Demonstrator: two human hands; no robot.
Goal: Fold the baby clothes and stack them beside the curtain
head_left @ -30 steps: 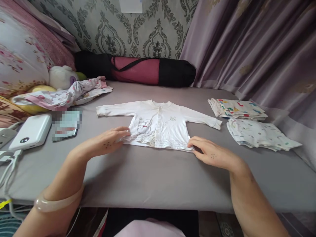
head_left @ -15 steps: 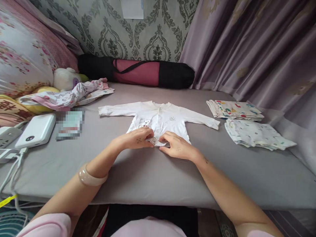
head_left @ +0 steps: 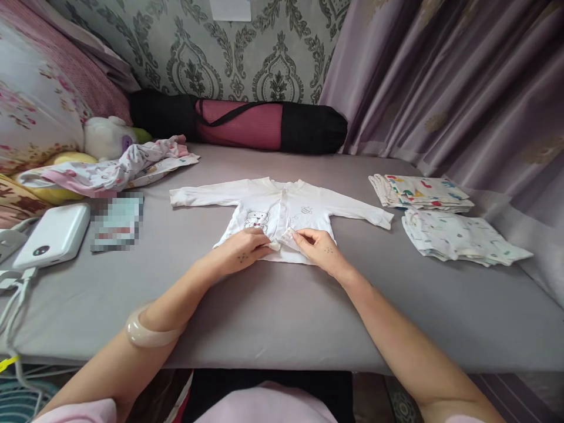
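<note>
A small white long-sleeved shirt (head_left: 282, 205) lies spread on the grey sheet, collar away from me and both sleeves out to the sides. A bear is printed on its left half. At the bottom of the front opening, my left hand (head_left: 244, 249) pinches one front edge between thumb and fingers. Just to the right, my right hand (head_left: 319, 249) grips the other front flap, lifting its corner so the patterned inner side shows. The two front edges are slightly apart at the hem.
Two folded cloth stacks (head_left: 432, 194) (head_left: 462, 238) lie to the right. On the left are a white power bank (head_left: 53, 235) with cables, a blurred packet (head_left: 117, 223) and crumpled printed clothing (head_left: 118, 170). A black and pink rolled bag (head_left: 240, 124) lies along the wall.
Both hands still hold the hem area. My right hand has lifted its flap up and away from the left one, and more of the white hem now shows below. The view has shifted slightly.
</note>
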